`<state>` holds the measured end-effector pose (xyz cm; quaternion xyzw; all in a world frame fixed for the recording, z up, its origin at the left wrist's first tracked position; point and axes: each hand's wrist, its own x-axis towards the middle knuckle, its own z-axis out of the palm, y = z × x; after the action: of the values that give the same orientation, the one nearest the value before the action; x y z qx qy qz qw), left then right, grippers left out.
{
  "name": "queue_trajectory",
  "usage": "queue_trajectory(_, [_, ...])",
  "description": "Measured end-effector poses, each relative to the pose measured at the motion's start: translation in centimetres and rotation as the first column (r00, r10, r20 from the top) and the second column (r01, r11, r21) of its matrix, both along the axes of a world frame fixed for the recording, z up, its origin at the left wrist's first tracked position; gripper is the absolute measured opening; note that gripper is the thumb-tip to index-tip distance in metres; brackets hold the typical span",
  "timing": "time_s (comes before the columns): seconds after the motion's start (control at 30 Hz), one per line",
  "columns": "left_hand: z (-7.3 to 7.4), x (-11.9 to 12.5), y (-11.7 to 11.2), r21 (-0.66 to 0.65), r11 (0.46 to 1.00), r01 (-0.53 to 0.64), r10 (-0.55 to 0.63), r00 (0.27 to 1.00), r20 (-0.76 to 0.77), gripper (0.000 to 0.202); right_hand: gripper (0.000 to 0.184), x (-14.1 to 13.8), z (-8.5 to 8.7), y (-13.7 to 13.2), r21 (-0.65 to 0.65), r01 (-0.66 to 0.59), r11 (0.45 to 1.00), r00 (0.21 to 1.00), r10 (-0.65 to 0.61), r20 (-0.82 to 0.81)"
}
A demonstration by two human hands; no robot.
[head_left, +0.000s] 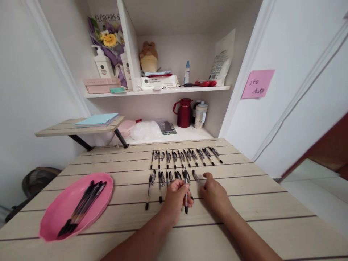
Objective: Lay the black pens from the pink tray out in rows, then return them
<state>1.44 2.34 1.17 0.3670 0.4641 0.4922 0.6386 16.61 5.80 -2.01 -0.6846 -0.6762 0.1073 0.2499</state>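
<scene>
The left hand [175, 198] pinches a pen [186, 198] over the table [252, 201]; apart from it, the right hand [216, 195], fingers parted, is just beside a cap [195, 175].

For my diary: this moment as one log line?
left hand: holds slim black-ended pen; right hand: near dark plastic cap; pink oval dish: dark pens

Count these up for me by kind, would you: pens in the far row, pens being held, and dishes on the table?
Pens in the far row: 10
Pen held in the left hand: 1
Pink dish: 1
Total: 12
</scene>
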Motion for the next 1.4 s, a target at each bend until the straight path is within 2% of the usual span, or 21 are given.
queue_trajectory(0.07, [-0.2,0.1,-0.2,0.011,0.999,0.034,-0.034,0.999,-0.014,0.029,0.034,0.9,0.4,-0.3,0.011,0.010,1.000,0.988,-0.008,-0.152])
queue_trajectory(0.13, [-0.4,0.3,-0.4,0.026,0.995,0.094,-0.094,0.995,-0.026,0.030,0.023,1.5,1.0,-0.4,0.013,0.018,1.000,0.909,-0.011,-0.416])
queue_trajectory(0.17, [-0.5,0.4,-0.5,0.032,0.991,0.127,-0.126,0.991,-0.036,0.030,0.019,1.6,1.4,-0.3,0.008,0.015,1.000,0.823,-0.008,-0.568])
queue_trajectory(0.23, [-0.7,0.5,-0.7,0.040,0.983,0.178,-0.175,0.983,-0.062,0.029,0.021,1.6,2.1,-0.2,-0.009,-0.005,1.000,0.570,-0.005,-0.821])
queue_trajectory(0.3, [-0.8,0.6,-0.8,0.046,0.978,0.203,-0.198,0.975,-0.099,0.027,0.026,1.3,2.6,-0.1,-0.014,-0.048,0.999,0.321,0.002,-0.947])
queue_trajectory(0.33, [-0.9,0.6,-0.8,0.048,0.977,0.208,-0.201,0.972,-0.120,0.026,0.027,1.2,2.7,-0.1,-0.006,-0.071,0.997,0.232,0.010,-0.973])
queue_trajectory(0.37, [-0.8,0.6,-0.8,0.050,0.976,0.210,-0.202,0.969,-0.140,0.025,0.027,1.1,2.8,-0.1,0.003,-0.091,0.996,0.172,0.019,-0.985])
queue_trajectory(0.43, [-0.8,0.6,-0.8,0.051,0.976,0.211,-0.199,0.964,-0.176,0.024,0.025,0.9,2.9,-0.1,0.022,-0.116,0.993,0.117,0.035,-0.992])
queue_trajectory(0.6, [-0.6,0.5,-0.8,0.069,0.973,0.221,-0.201,0.953,-0.226,0.021,0.021,0.9,3.2,-0.3,0.045,-0.163,0.986,0.115,0.064,-0.991])
queue_trajectory(0.73, [-0.5,0.5,-0.8,0.060,0.975,0.215,-0.195,0.950,-0.244,0.020,0.024,0.9,3.4,-0.6,0.044,-0.243,0.969,0.157,0.084,-0.984])
queue_trajectory(0.9, [-0.4,0.5,-0.8,0.065,0.977,0.204,-0.183,0.952,-0.246,0.018,0.026,0.9,3.4,-0.7,0.008,-0.272,0.962,0.225,0.072,-0.972])
queue_trajectory(1.4, [0.1,0.6,-1.1,0.119,0.976,0.184,-0.162,0.972,-0.172,0.018,0.025,0.7,3.0,-1.0,0.034,-0.311,0.950,0.226,0.108,-0.968])
